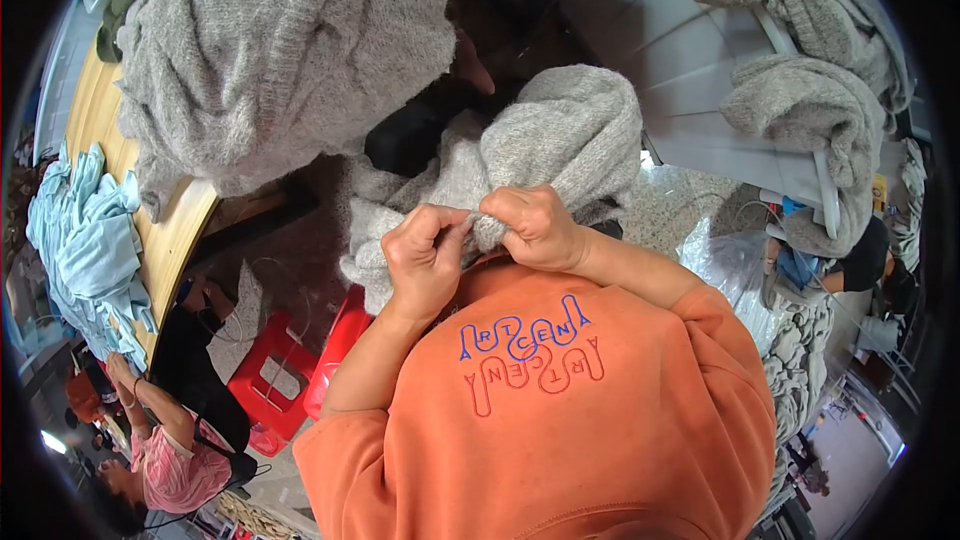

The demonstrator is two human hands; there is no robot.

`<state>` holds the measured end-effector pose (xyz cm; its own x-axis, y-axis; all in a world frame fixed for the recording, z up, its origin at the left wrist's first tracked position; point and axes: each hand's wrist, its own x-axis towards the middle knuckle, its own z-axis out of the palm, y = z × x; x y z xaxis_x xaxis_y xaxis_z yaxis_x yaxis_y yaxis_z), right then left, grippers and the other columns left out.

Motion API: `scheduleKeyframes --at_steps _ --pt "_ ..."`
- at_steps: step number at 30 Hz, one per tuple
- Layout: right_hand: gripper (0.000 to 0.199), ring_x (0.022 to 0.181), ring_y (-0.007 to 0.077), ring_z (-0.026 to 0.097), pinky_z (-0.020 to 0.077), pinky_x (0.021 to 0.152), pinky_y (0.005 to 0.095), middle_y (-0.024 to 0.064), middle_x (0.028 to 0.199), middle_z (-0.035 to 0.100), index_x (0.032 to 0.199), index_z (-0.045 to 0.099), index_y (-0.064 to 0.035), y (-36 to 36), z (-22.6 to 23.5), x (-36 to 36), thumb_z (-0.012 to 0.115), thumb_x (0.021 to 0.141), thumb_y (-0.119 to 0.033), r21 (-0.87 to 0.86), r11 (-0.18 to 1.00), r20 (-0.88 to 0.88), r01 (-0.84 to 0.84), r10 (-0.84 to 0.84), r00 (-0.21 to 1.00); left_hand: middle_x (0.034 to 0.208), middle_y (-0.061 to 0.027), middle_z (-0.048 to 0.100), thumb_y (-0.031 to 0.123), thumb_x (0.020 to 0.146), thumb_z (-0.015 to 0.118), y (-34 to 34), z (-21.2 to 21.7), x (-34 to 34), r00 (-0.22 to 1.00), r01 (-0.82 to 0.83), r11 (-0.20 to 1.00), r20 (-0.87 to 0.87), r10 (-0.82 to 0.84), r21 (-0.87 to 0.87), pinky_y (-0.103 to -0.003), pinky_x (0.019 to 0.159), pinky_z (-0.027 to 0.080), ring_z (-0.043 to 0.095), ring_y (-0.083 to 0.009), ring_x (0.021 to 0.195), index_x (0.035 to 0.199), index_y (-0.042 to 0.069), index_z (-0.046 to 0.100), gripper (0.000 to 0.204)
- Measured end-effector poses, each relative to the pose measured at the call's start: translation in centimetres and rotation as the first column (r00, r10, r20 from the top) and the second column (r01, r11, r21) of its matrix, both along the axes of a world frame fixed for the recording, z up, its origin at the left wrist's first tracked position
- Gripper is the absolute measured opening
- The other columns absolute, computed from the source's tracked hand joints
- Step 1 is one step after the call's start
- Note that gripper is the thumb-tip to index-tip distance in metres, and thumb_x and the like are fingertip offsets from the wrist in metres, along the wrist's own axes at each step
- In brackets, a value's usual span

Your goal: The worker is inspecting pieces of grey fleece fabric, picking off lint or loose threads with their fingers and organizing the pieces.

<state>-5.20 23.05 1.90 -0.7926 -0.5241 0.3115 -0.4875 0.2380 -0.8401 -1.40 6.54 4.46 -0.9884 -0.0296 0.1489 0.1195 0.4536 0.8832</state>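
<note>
A fuzzy grey knit garment [560,130] lies bunched over my lap, its folds spreading past both hands. My left hand [427,252] pinches the near edge of the knit between thumb and fingers. Right beside it, my right hand [535,227] grips the same edge, thumb pressed against the curled fingers. A small fold of knit shows between the two hands. Anything finer inside the pinches is too small to make out.
A heap of grey knitwear [290,60] covers the wooden table [180,240] at far left, with light blue garments [90,230] at its edge. More grey knits [810,100] hang over a grey chair [680,70] at right. Red stools [272,370] stand left. Other people sit on both sides.
</note>
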Motion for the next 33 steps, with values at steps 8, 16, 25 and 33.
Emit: scheduleKeyframes --at_steps 8,16,25,33 --pt "0.019 0.051 0.024 0.053 0.0415 0.044 0.0349 0.0059 0.058 0.046 0.07 0.046 -0.0057 -0.8 0.4 0.5 0.058 0.055 -0.003 0.082 0.985 -0.29 0.149 -0.12 0.949 0.067 -0.0097 0.06 -0.008 0.074 0.064 0.9 -0.5 0.3 0.96 -0.105 0.986 -0.272 0.067 -0.129 -0.025 0.05 0.043 0.055 -0.0151 0.054 0.079 -0.001 0.059 0.01" --pt "0.03 0.045 0.025 0.045 0.0364 0.041 0.036 0.0069 0.056 0.041 0.077 0.051 -0.0009 -0.5 0.0 -0.2 0.053 0.047 0.0 0.058 0.976 -0.468 0.211 -0.161 0.869 0.064 -0.0024 0.058 -0.004 0.077 0.065 2.1 -1.8 0.0 0.977 -0.201 0.969 -0.038 0.208 0.141 -0.02 0.049 0.039 0.048 -0.0058 0.055 0.075 -0.001 0.059 0.006" --pt "0.022 0.054 0.0272 0.053 0.0433 0.048 0.0342 0.0087 0.062 0.052 0.078 0.055 -0.0006 0.7 1.2 0.2 0.049 0.057 0.004 -0.07 0.997 0.031 0.04 -0.038 0.999 0.067 -0.0135 0.059 -0.015 0.067 0.062 2.2 -0.6 0.1 0.886 -0.031 0.993 -0.463 -0.027 -0.117 -0.028 0.049 0.047 0.059 -0.024 0.055 0.078 -0.003 0.055 0.018" --pt "0.016 0.056 0.026 0.057 0.044 0.051 0.0334 0.0127 0.063 0.055 0.074 0.055 -0.0005 -0.2 3.5 0.2 0.048 0.062 0.006 -0.142 0.988 0.351 0.066 -0.012 0.936 0.067 -0.0142 0.059 -0.012 0.07 0.063 1.5 0.4 -0.2 0.841 -0.029 0.988 -0.538 -0.059 -0.154 -0.031 0.051 0.05 0.06 -0.0257 0.056 0.079 -0.003 0.056 0.015"
